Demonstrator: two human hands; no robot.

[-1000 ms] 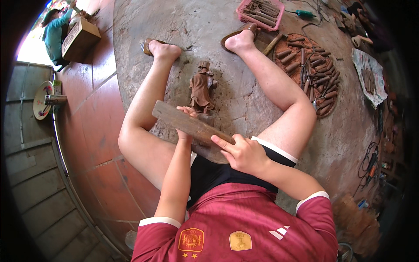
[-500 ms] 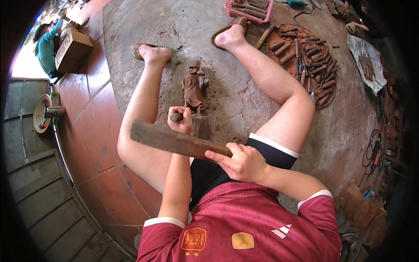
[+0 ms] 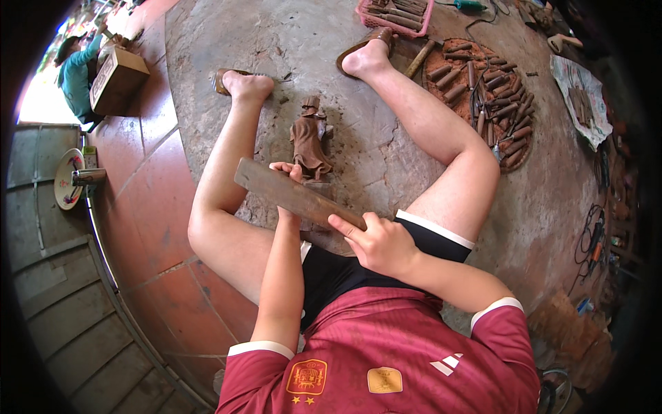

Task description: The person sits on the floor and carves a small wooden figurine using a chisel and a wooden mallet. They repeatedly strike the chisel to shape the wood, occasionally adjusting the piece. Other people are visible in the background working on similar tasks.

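Right hand [image 3: 386, 245]: clamped round the narrow end of a flat brown wooden paddle [image 3: 293, 193]
Left hand [image 3: 287, 170]: curled up, half hidden behind the paddle, can't tell what's in it tbh
Floor: brown carved figure in robe and hat [image 3: 310, 145] on rough grey concrete [image 3: 386, 162], near the left hand
Further right: loads of brown cylindrical tool handles [image 3: 455, 94], pink plastic basket [image 3: 425, 22] beyond

The statue [image 3: 310, 145] is located between the lower legs [image 3: 234, 145], ahead of the board [image 3: 296, 194] in the right hand [image 3: 383, 243]. Right of the right leg, tools [image 3: 454, 93] lie in the tray [image 3: 509, 170]. The basket [image 3: 396, 27] is ahead and left of the tray; the sheet [image 3: 601, 138] is farther right.
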